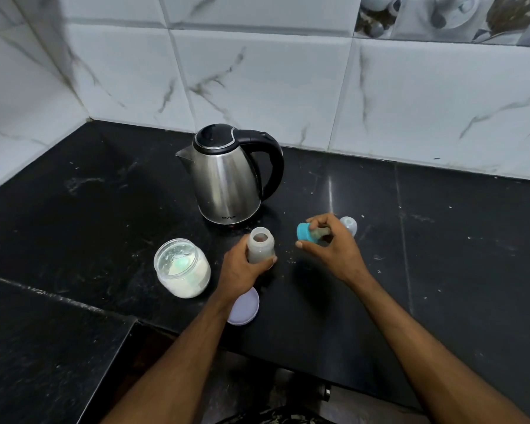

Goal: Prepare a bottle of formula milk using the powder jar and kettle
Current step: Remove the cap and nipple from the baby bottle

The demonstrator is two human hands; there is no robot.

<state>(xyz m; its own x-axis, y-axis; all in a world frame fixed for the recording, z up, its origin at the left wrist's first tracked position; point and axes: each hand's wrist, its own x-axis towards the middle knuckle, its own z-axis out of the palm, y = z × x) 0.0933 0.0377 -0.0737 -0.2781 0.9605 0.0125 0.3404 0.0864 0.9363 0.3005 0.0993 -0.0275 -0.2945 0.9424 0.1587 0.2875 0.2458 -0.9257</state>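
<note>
My left hand point(242, 267) grips an open, translucent baby bottle point(260, 244) that stands upright on the black counter point(74, 209). To its right my right hand point(331, 244) holds the teal collar with its teat point(308, 232), tilted on its side just above the counter. A steel kettle point(227, 175) with a black lid and handle stands behind the bottle, spout pointing left. The powder jar point(182, 267), open and partly filled with white powder, sits left of my left hand.
The jar's pale lid point(245, 307) lies flat near the counter's front edge, partly under my left wrist. A small clear bottle cap point(349, 224) rests behind my right hand. Tiled walls close the back and left. The counter steps back at the lower left.
</note>
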